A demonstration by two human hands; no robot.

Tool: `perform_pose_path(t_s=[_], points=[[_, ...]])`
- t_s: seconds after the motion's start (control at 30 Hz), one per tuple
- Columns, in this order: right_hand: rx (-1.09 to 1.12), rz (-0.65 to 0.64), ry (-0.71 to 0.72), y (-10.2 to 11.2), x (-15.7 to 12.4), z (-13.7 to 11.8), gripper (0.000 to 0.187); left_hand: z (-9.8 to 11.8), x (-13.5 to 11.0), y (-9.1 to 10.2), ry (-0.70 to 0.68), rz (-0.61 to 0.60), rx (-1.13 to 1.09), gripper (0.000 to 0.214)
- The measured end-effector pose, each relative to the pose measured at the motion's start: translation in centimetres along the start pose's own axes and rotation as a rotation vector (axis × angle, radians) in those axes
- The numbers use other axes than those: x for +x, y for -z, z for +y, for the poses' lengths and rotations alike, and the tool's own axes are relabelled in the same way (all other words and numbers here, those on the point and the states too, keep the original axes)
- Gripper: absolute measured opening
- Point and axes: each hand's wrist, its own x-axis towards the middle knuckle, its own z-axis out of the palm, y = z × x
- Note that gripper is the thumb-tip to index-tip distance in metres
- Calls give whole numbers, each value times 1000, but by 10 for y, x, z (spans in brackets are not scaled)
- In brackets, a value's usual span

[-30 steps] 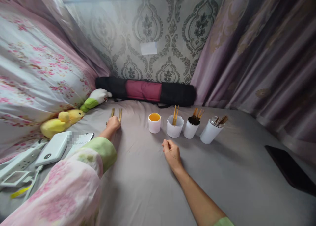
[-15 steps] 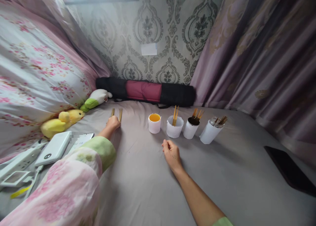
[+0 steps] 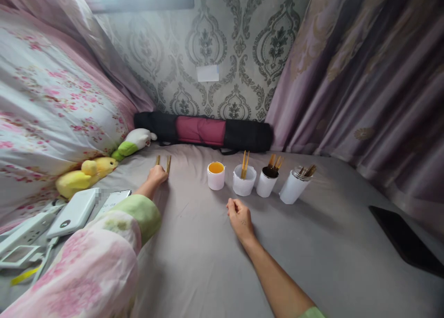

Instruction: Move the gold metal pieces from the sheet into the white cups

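Note:
At the left, my left hand [image 3: 157,174] is closed low over the bed, its fingertips turned away from view. Thin brown wooden sticks [image 3: 168,163] project beyond it in two groups, one past the knuckles and one along its right side. My right hand [image 3: 240,216] rests on the sheet with curled fingers and nothing visible in them. Beyond it stand a white cup with an orange inside [image 3: 216,177], a wider white cup with a few yellowish sticks [image 3: 244,181], a dark-lined white cup with several orange sticks [image 3: 267,183], and a tilted-looking white jar with several brown sticks [image 3: 294,188].
A grey sheet [image 3: 194,253] covers the bed. A black and red rolled bag [image 3: 201,130] lies along the wall. Plush toys [image 3: 86,177], a white power bank [image 3: 74,211], a phone [image 3: 113,202] and a power strip [image 3: 33,230] are left; a dark flat device [image 3: 405,237] lies right.
The camera view has tilted slightly, so the scene sits a little lower in the picture. Both hands keep nearly the same pose and place on the bed.

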Motion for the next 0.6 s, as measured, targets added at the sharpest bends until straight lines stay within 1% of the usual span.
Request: perform_pose_path(t_s=[0.33, 0.47, 0.6], points=[[6, 13, 15, -1, 1, 2, 37, 2, -1, 5, 25, -20, -55, 21], [22, 10, 16, -1, 1, 2, 38, 5, -2, 7, 32, 0, -109, 21], [17, 1, 3, -1, 0, 2, 38, 8, -3, 5, 17, 31, -198, 20]])
